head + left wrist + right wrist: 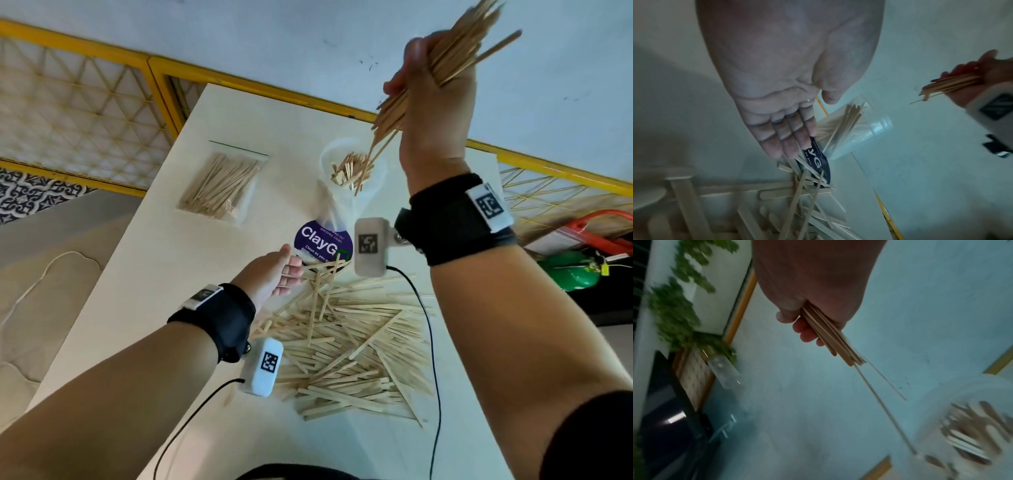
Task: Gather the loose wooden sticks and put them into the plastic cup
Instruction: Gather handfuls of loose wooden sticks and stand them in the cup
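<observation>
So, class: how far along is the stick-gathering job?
Done: some sticks already stand in the plastic cup. In hand: the right hand grips a bundle above it. Left: a big pile on the table, by the open left hand.

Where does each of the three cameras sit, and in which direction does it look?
Head: worn on the head, looks down at the table; both forearms, left hand and right hand show.
Left wrist: looks along the open palm toward the loose sticks.
Right wrist: looks along the fist gripping a stick bundle.
Shared: all three views show the plastic cup with sticks inside.
</observation>
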